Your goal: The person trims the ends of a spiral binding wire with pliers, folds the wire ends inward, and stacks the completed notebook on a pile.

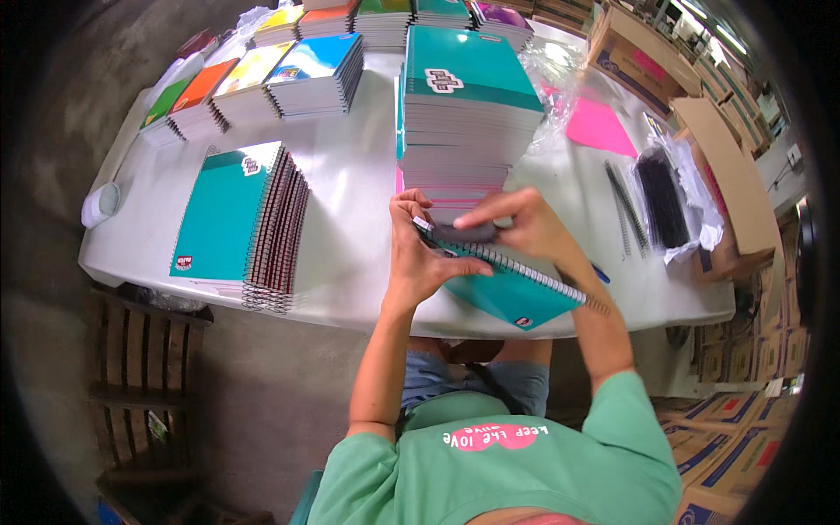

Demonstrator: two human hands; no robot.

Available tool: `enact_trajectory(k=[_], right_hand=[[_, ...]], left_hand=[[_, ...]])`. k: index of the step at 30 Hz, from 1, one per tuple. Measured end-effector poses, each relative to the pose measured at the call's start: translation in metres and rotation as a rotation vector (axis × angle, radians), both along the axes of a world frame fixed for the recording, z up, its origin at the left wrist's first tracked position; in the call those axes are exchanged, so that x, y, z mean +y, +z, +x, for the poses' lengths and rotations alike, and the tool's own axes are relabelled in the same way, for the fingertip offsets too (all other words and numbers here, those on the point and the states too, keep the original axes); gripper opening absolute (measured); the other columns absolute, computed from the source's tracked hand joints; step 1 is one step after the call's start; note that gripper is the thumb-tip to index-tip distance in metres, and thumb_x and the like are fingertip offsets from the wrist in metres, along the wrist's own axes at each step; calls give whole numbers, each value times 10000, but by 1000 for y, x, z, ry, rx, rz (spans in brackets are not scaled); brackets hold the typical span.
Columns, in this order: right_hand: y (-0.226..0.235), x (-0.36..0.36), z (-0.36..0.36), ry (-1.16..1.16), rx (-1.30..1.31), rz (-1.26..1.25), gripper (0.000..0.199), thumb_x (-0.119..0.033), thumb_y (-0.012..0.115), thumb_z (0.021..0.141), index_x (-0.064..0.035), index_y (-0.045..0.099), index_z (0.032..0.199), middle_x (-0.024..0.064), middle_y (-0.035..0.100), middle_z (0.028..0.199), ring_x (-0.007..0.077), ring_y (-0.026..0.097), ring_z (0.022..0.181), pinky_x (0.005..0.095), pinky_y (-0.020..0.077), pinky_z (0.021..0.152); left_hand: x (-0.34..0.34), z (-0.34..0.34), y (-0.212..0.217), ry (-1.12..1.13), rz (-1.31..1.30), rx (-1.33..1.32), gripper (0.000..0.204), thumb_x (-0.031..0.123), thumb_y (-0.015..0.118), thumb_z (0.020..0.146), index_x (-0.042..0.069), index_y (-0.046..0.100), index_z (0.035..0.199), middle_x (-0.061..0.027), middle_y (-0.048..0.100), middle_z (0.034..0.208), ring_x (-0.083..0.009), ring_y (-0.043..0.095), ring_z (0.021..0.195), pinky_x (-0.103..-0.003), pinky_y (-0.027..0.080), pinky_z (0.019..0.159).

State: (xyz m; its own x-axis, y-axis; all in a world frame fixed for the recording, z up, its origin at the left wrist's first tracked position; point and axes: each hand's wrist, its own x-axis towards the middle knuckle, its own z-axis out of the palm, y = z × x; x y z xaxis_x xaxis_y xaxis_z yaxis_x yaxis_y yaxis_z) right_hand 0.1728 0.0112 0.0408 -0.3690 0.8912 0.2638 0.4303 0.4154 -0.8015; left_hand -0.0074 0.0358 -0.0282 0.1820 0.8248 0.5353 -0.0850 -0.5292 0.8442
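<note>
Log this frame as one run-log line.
left hand: grips teal spiral notebook | right hand: fingers at its wire binding, dark tool | ahead: tall teal stack | left: bound stack

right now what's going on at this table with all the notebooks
A person in a green shirt is working on a teal spiral notebook at the near edge of a white table. The left hand grips the notebook's end, while the right hand presses a small dark tool against the wire spiral. A tall stack of unbound teal booklets stands just behind, a pile of bound teal notebooks lies to the left, and loose black spiral coils lie to the right.
</note>
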Motion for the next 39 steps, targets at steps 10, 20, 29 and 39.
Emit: enact_trajectory(k=[10,20,29,39], right_hand=[[-20,-15,32,-288,-153,142,393,89,577,610,-70,721,940,118,692,936,223,653,879,312,511,776],[-69,-104,123,-942,-643,50,578,-215,608,849,-189,393,1385,98,346,1436,336,360,1291,630,222,1010],[-90,-158,49,-1073,-496,57,432,-195,497,927,-165,431,1353,165,512,1135,336,476,1031,438,398,877],[16,-159,-50,-748,-411,365,428,-251,657,811,-279,581,1231,95,459,1162,310,441,1045,430,341,904]], left_hand=[[2,-6,-10,-17,-31,-91,866,415,906,426,64,310,948,-69,342,988,-170,399,866,-266,379,792],[-32,-10,18,97,-148,-213,274,259,662,861,-14,641,876,-35,605,855,-82,507,758,-203,388,685],[-57,12,32,315,342,93,383,33,787,649,74,699,1020,-33,657,788,-148,517,629,-262,412,580],[-64,14,29,388,432,189,384,118,789,666,105,698,1039,3,641,737,-136,474,587,-266,355,584]])
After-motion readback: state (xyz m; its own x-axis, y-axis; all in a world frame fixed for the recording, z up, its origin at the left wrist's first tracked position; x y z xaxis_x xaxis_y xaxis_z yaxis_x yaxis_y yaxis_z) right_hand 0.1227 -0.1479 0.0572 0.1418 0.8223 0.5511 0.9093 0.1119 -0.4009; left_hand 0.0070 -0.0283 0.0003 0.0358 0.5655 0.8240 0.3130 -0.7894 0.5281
